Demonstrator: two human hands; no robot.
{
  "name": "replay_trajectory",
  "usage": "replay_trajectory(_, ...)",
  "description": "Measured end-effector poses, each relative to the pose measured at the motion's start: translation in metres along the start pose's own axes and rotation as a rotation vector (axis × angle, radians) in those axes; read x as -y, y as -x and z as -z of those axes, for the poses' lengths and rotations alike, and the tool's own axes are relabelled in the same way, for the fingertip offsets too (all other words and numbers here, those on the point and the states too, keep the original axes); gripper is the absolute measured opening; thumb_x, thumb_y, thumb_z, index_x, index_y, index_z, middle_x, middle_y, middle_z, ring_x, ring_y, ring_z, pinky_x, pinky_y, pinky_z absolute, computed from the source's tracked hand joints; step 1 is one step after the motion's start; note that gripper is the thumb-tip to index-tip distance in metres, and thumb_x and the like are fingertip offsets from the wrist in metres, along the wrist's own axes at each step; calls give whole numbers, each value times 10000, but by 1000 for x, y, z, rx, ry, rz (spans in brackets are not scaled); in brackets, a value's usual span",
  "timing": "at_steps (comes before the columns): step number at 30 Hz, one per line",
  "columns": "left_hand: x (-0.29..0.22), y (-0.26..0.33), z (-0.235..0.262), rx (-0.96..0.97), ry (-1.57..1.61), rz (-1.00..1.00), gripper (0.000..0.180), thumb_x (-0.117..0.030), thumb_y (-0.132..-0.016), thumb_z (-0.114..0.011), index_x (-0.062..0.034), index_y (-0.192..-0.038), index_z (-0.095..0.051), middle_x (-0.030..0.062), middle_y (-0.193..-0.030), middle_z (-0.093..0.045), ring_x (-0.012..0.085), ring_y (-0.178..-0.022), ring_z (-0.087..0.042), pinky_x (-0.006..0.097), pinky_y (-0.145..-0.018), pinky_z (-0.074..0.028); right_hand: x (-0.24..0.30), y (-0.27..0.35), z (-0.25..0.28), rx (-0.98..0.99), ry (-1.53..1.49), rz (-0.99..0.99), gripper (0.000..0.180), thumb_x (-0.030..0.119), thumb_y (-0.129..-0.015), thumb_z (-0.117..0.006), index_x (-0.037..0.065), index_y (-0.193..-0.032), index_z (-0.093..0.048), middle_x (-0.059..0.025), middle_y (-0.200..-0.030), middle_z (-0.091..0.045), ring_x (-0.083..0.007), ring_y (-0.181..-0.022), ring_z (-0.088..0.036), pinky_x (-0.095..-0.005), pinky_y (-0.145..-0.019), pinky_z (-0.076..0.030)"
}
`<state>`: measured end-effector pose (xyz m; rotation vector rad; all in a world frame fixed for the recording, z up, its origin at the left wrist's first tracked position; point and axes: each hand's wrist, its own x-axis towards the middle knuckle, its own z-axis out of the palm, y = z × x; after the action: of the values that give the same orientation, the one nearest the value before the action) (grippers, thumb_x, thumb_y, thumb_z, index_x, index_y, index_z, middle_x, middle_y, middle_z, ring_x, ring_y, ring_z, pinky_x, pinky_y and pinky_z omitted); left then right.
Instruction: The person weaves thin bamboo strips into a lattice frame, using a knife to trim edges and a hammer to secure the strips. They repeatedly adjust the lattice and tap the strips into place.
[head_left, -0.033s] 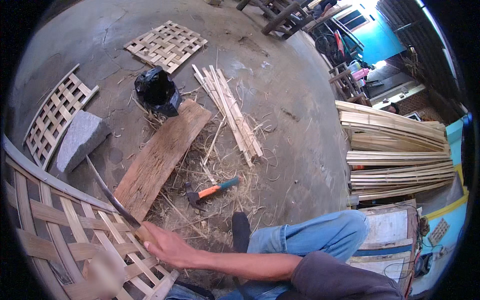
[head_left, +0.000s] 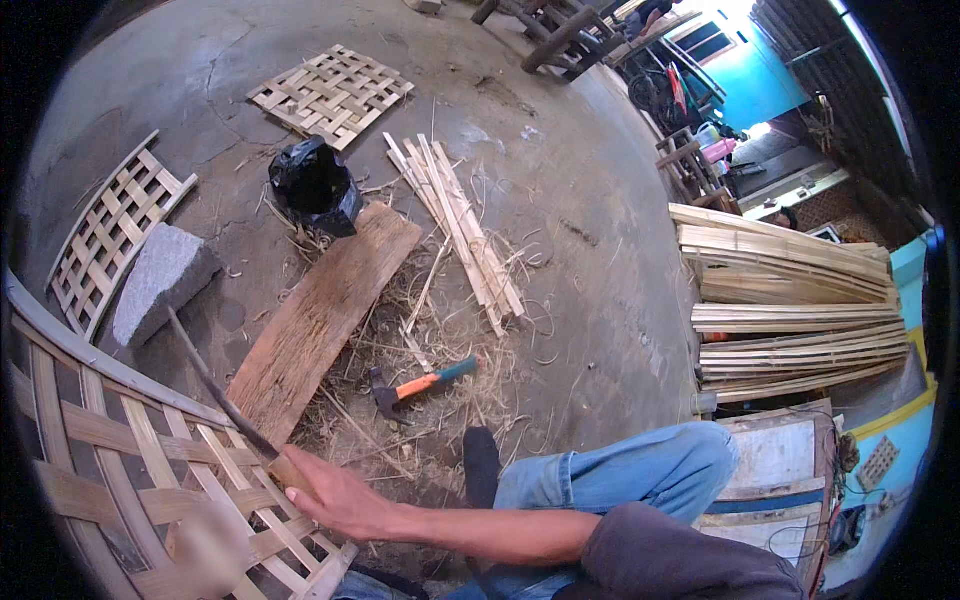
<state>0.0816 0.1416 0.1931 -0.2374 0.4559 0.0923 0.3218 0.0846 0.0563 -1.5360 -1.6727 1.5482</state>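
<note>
Positioning step, apparently — clutched knife (head_left: 228, 404) in right hand (head_left: 342, 497) near woven panel (head_left: 147, 437), couldn't see left hand — likely needed steady aim next.

White daylight glares around the blue wall (head_left: 765, 85) at upper right, while the floor (head_left: 600, 270) lies in soft, dimmer light. My right hand (head_left: 335, 495) looks fairly sharp; a round smudge blurs the woven panel (head_left: 75, 490), and edges bend toward black corners.

On the gray floor (head_left: 600, 300) are a brown board (head_left: 325, 310), hammer (head_left: 422, 382), wood strips (head_left: 468, 238), curly scraps (head_left: 482, 392), stone (head_left: 158, 285) and black bag (head_left: 343, 208).
</note>
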Motion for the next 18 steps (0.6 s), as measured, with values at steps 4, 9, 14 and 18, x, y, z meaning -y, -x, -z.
replay_trajectory(4, 1, 0, -5, -4, 1, -15, 387, -163, -875, -627, 102, -1140, -531, 243, -932, -675, 240, -768, -724, 265, -621, -622, 9, -7, 1, 45, 105, 16, 633, 238, -980, -560, -29, -1496, -309, -275, -1210, -510, -456, -1103, -563, -503, -970, -474)
replay_trajectory(9, 9, 11, 12, 122, 81, -4, 373, -160, -876, -622, 108, -1122, -539, 237, -926, -676, 238, -762, -724, 264, -617, -620, 8, -13, 1, 114, 251, 17, 645, 267, -970, -569, -26, -1492, -328, -268, -1202, -507, -442, -1140, -539, -503, -997, -454)
replay_trajectory(14, 31, 24, -22, 285, 183, 31, 360, -158, -877, -617, 113, -1103, -546, 232, -920, -678, 236, -757, -724, 264, -614, -618, 20, -2, 6, -66, 230, 137, 595, 240, -931, -572, -11, -1434, -379, -273, -1188, -515, -460, -1082, -554, -531, -939, -477)
replay_trajectory(18, 56, 33, -20, 436, 233, -86, 350, -156, -879, -613, 118, -1088, -552, 227, -916, -679, 234, -753, -723, 263, -611, -617, 43, -1, 6, 14, 236, 46, 613, 224, -944, -569, -8, -1461, -336, -279, -1172, -501, -488, -999, -593, -557, -875, -497)
